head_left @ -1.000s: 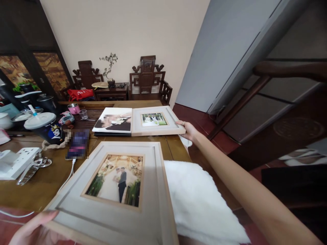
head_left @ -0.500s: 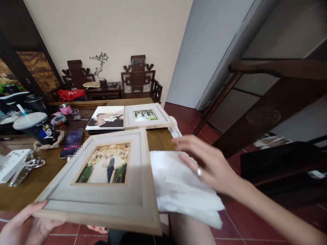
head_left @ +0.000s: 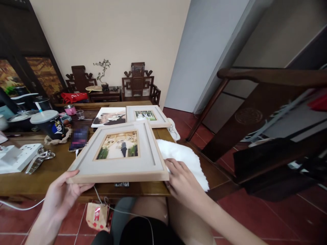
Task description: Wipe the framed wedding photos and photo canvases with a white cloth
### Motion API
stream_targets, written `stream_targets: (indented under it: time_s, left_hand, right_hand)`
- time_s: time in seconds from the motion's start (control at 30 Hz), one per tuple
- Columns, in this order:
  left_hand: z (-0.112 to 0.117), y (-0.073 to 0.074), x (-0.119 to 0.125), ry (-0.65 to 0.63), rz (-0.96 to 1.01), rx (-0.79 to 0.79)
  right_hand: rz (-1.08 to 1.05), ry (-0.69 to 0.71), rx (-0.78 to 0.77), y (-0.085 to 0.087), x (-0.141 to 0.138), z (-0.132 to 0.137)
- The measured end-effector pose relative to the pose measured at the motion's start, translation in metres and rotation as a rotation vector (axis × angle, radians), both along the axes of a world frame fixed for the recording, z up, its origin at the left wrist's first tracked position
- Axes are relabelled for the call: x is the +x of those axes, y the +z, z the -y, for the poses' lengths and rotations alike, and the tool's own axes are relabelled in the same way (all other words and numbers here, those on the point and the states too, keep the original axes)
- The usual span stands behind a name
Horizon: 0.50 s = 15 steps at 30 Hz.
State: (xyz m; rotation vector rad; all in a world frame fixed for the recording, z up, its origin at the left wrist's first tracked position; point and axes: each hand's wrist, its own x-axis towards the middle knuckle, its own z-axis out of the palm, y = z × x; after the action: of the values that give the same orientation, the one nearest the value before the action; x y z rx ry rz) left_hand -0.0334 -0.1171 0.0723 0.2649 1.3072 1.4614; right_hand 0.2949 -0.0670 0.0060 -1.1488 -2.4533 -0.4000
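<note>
A picture frame (head_left: 87, 149) of pale wood, with a white mount around a wedding photo, is tilted above the table's near edge. My left hand (head_left: 63, 192) grips its near left corner, thumb on top and fingers underneath. At the frame's right side, my right hand (head_left: 182, 180) has its curled fingers closed on the edge near the corner. Beside that hand lies a white cloth (head_left: 187, 154) on the table corner. Behind it are a second framed photo (head_left: 159, 117) and a white-edged photo album or panel (head_left: 112, 112).
On the left of the wooden table (head_left: 58, 178) are a power strip (head_left: 29, 156), a clear hair claw (head_left: 39, 160), a phone (head_left: 78, 137) and a lidded cup (head_left: 48, 124). A wooden chair (head_left: 245, 112) stands at right. A white cable (head_left: 122, 212) hangs across my lap.
My right hand has moved left from above the cloth onto the frame's right edge. The frame has shifted slightly up and right. The cloth now lies flatter on the table.
</note>
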Motion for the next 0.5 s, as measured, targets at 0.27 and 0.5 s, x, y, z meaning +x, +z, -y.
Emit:
stream_targets:
  time_s: [0.27,0.5]
  left_hand:
    - [-0.002,-0.014,0.015,-0.151,-0.026,-0.011]
    - [-0.008,-0.024,0.027,-0.360,-0.025,0.037]
  right_hand:
    - [-0.348,-0.096,0.118,0.003,0.098,-0.026]
    - [-0.371,0.056,0.119,0.023,0.085,-0.007]
